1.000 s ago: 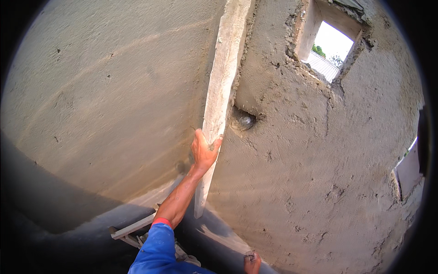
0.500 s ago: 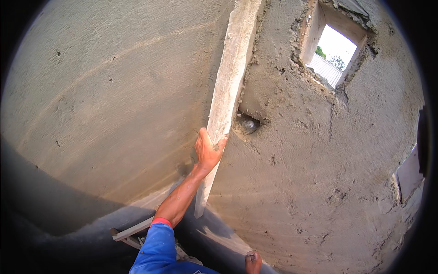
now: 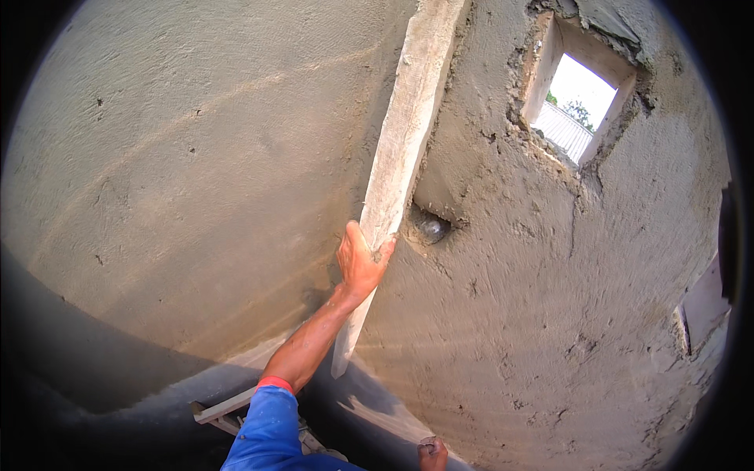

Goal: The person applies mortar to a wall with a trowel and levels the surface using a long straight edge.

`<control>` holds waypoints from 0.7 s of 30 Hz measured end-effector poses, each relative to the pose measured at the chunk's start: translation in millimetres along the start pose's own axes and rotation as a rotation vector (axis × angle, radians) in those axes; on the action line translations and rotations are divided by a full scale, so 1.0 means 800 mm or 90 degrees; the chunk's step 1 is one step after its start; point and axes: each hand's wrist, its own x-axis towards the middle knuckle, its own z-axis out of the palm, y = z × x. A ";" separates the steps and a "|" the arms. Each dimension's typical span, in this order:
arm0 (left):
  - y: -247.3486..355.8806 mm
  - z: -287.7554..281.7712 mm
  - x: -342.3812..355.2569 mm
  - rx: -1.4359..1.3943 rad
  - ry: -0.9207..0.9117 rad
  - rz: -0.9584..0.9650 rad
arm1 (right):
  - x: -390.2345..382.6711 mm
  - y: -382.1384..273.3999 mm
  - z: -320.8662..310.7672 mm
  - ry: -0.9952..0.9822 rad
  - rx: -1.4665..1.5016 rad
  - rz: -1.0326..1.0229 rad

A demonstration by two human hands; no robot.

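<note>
My left hand (image 3: 364,263), at the end of a blue sleeve, is closed around the lower part of a long, pale wooden straightedge (image 3: 408,118). Crusted with mortar, the board runs up along the inside corner between two wet-plastered walls and leaves the view at the top; its lower end (image 3: 342,357) hangs below my grip. At the bottom edge, near the right wall, my right hand (image 3: 432,454) shows only in part, with its fingers curled. Whatever it may hold is hidden. Right beside the board, a round hole (image 3: 432,228) in the plaster has something shiny inside.
The left wall (image 3: 196,196) is fairly smooth; the right wall (image 3: 510,314) is rougher. A small square window opening (image 3: 577,98) has ragged plaster edges. Another opening (image 3: 704,302) lies at the far right. Below my left arm is a wooden frame piece (image 3: 228,404) in shadow.
My view has shifted slightly, so the window and hole appear lower. Relative to the hole, my left hand and the straightedge are slightly higher. My left hand keeps its grip.
</note>
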 end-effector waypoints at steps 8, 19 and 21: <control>0.015 -0.022 0.123 -0.023 0.056 -0.012 | 0.015 -0.025 0.000 -0.003 -0.087 0.015; 0.034 -0.003 -0.041 -0.045 -0.010 -0.011 | 0.003 0.047 -0.008 0.032 0.019 0.020; 0.049 -0.003 -0.032 -0.019 -0.004 -0.016 | -0.001 0.071 -0.014 0.085 0.060 0.092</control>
